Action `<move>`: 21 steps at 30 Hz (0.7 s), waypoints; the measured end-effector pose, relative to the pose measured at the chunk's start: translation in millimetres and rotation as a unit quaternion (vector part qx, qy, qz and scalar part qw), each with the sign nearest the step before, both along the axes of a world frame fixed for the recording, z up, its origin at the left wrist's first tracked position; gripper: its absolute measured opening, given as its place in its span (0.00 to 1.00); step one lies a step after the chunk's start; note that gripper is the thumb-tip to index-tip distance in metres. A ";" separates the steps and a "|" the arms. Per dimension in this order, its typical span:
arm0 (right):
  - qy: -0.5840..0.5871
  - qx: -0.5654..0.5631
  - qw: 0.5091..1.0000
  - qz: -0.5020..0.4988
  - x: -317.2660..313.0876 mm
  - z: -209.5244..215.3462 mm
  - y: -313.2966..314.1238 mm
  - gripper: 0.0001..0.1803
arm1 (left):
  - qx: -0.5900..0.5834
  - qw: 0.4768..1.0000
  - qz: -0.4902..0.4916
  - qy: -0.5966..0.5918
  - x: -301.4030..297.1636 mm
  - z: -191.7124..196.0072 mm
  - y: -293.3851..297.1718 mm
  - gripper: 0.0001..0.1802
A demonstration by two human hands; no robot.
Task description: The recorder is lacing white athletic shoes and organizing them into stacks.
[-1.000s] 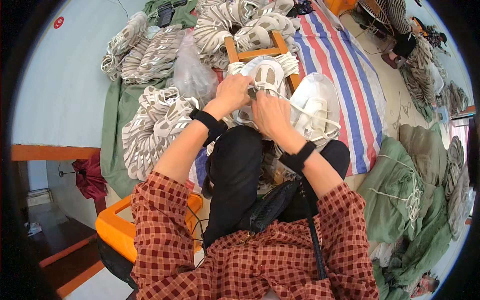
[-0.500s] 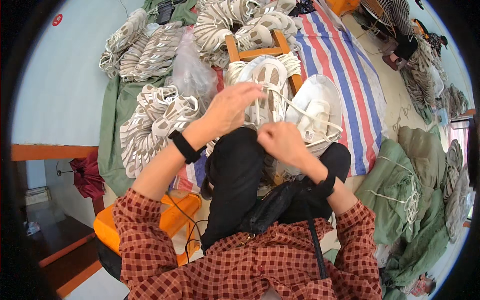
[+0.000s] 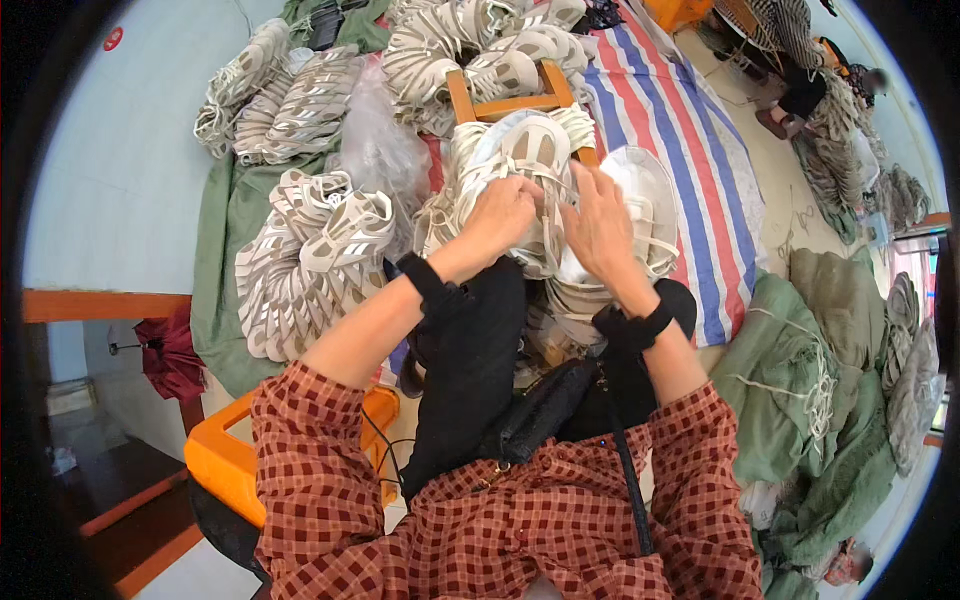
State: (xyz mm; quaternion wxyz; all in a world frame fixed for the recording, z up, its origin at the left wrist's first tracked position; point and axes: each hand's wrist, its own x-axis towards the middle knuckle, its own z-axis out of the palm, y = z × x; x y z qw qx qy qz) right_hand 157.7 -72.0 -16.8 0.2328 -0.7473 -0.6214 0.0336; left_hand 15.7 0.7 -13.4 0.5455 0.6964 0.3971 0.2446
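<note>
A beige and white shoe upper (image 3: 540, 145) with a pale lace rests toe-away in front of my knees, on a stack of similar uppers against a wooden frame (image 3: 515, 104). My left hand (image 3: 503, 215) is at the upper's left side, its fingers curled and pinched at the lacing; the lace is mostly hidden under them. On the other side, my right hand (image 3: 601, 222) has its fingers stretched out and slightly apart, with the thumb beside the upper's edge. Just right of it lies a second white upper (image 3: 660, 215), partly covered by my hand and wrist.
Fanned piles of uppers (image 3: 300, 265) lie left on green cloth (image 3: 222, 240), with more at the back (image 3: 430, 50). A striped sheet (image 3: 690, 170) spreads to the right. An orange stool (image 3: 225, 455) stands by my left elbow; green sacks (image 3: 790, 370) lie right. Another person's shoe (image 3: 778, 122) shows far right.
My left hand has come down and right onto the upper's lacing. My right hand has risen and its fist has opened out. The loose lace ends stretched across the uppers show less.
</note>
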 end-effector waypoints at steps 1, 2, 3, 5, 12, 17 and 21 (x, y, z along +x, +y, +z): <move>-0.148 0.026 0.988 -0.014 9.4 3.4 -4.9 0.28 | -0.005 1.000 -0.008 -0.003 3.5 1.1 0.0 0.14; -0.189 0.022 0.982 0.000 24.4 -4.8 -5.0 0.26 | -0.085 0.996 -0.030 0.012 4.0 2.4 0.7 0.14; -0.193 0.017 0.981 -0.007 37.4 -1.4 -7.8 0.26 | -0.162 0.985 -0.051 0.028 4.2 4.8 2.7 0.14; 0.051 -0.185 0.979 0.075 60.1 18.3 -14.8 0.25 | -0.255 0.959 -0.117 0.022 -10.1 21.8 -0.7 0.11; 0.269 -0.129 0.953 0.060 80.8 49.9 -60.9 0.17 | -0.375 0.916 -0.133 0.052 -71.3 55.7 -32.6 0.07; -0.006 -0.087 0.995 0.049 52.9 40.9 -52.3 0.08 | -0.297 0.952 -0.077 -0.020 -72.5 46.2 -42.4 0.08; -0.250 -0.221 0.939 0.088 61.2 22.1 -59.1 0.10 | -0.275 0.956 -0.094 -0.024 -60.0 45.2 -42.8 0.12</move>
